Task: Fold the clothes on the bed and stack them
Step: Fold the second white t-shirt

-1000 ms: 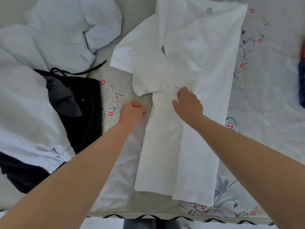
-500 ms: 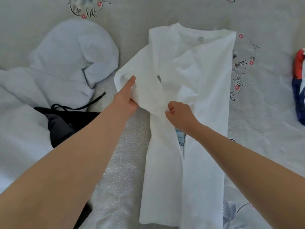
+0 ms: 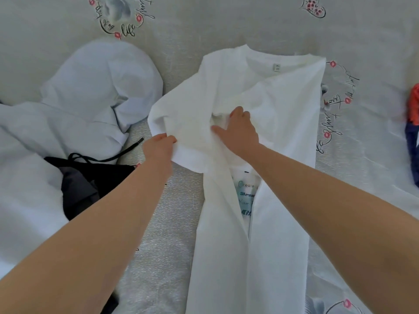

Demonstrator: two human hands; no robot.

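A white T-shirt [image 3: 283,114] lies face down lengthwise on the bed, both sides folded inward, with a strip of blue printed text showing in the gap between them. My left hand [image 3: 158,150] pinches the hem of the shirt's left sleeve [image 3: 181,123], which sticks out to the left. My right hand [image 3: 240,130] rests flat on the cloth at the sleeve's inner fold, fingers spread, pressing it down.
A pale blue garment [image 3: 86,98] lies crumpled on the left, with a black and grey garment with a drawstring [image 3: 90,177] beside it. A red and navy item [image 3: 413,137] sits at the right edge. The bedsheet [image 3: 226,23] is grey with printed motifs.
My left hand has shifted from under the sleeve to gripping its hem. My right hand has moved up the shirt and flattened onto the fold. The view has tilted farther up the bed.
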